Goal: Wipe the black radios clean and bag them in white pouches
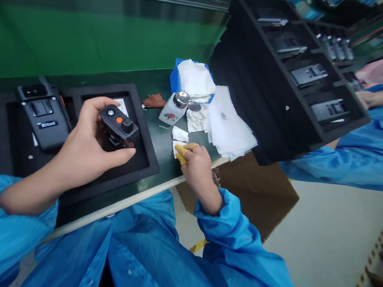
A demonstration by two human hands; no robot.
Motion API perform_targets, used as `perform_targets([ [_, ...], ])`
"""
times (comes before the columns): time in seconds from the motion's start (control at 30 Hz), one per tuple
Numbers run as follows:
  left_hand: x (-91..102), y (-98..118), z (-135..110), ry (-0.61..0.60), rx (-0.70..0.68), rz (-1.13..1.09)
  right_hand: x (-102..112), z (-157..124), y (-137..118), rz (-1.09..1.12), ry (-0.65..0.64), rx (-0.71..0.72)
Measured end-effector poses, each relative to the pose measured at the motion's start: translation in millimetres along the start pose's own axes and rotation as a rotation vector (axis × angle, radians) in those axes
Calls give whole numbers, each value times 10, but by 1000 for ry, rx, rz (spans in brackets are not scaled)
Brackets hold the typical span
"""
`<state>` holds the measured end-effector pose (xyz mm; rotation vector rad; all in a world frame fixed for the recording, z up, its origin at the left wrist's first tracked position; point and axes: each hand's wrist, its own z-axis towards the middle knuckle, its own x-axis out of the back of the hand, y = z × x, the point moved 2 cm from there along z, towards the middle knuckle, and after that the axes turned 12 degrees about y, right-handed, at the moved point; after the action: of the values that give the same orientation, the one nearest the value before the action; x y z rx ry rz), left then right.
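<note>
My left hand (88,142) is wrapped round a black handheld radio (119,123), above a compartment of the black foam tray (149,164). The radio's top end, with a knob and an orange button, faces me. Yellow finger cots cover some fingertips of my right hand (196,162), which are pinched on a small white wipe (176,148) at the table's front edge. Just behind it lies another folded white wipe (180,134). A second radio (46,116), marked "Riton", rests in the tray's left compartment.
A white bottle (171,111) with a metal lid flipped open stands near a blue box (175,78) of white wipes. White sheets (230,125) lie beside stacked black foam trays (256,100) holding several radios. At right, a co-worker's blue sleeve (343,157) reaches behind the stack.
</note>
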<state>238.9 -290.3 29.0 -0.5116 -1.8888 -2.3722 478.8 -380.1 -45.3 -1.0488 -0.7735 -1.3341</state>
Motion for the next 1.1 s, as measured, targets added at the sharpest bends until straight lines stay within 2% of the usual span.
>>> perform_targets([
  [0.1, -24, 8, -31, 43, -54, 90, -8, -11, 9, -12, 8, 12],
  [0.17, -60, 22, -34, 44, -93, 89, 122, 58, 4, 23, 63, 27],
  [0.3, -115, 36, -3, 103, -140, 119, 539, 478, -31, 80, 369, 16],
  [0.37, -108, 40, 3, 166, -188, 169, 648, 781, -67, 69, 444, 26],
  [0.43, -84, 39, -5, 180, -222, 189, 635, 1065, -109, 47, 385, 56],
  [0.53, -49, 31, -24, 58, -228, 158, 497, 1310, -170, -31, 172, 101],
  [0.63, -37, 25, -22, -49, -201, 117, 424, 1329, -224, -112, 54, 129],
  [0.8, -84, 26, 4, -18, -142, 89, 503, 1284, -292, -218, -31, 62],
  [0.9, -96, 55, -20, -10, -158, 126, 543, 1301, -320, -232, -42, 53],
  [1.0, -51, 104, -68, -44, -198, 124, 593, 1251, -348, -150, 65, 95],
  [1.1, 11, 142, -125, -120, -175, 108, 714, 1065, -463, 60, 296, 266],
])
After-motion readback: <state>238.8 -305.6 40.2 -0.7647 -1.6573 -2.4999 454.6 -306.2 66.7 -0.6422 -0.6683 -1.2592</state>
